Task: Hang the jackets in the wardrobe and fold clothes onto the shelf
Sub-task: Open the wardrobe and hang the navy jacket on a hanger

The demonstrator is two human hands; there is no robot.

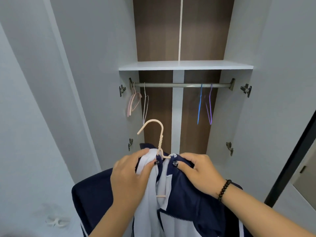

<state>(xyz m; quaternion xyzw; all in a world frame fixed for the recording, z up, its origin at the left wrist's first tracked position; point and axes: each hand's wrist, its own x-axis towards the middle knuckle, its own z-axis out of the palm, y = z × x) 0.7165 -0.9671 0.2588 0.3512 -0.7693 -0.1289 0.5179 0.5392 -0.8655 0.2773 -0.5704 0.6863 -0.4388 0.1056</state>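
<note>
A navy and white jacket point(184, 199) hangs on a cream hanger point(156, 129) in front of the open wardrobe. My left hand point(131, 178) grips the white collar on the left of the hanger neck. On the right shoulder, my right hand point(200, 171) pinches the navy fabric; a black bead bracelet sits on that wrist. The hanger's hook points up and left, below the metal rail point(181, 85) and apart from it. Above the rail a white shelf point(186, 65) lies bare.
Pink hangers point(132, 103) and a white hanger point(145, 105) dangle at the rail's left end, a blue hanger point(199, 105) and a purple hanger point(209, 106) toward its right. Both wardrobe doors stand open. A dark-framed panel point(294, 159) is at the right edge.
</note>
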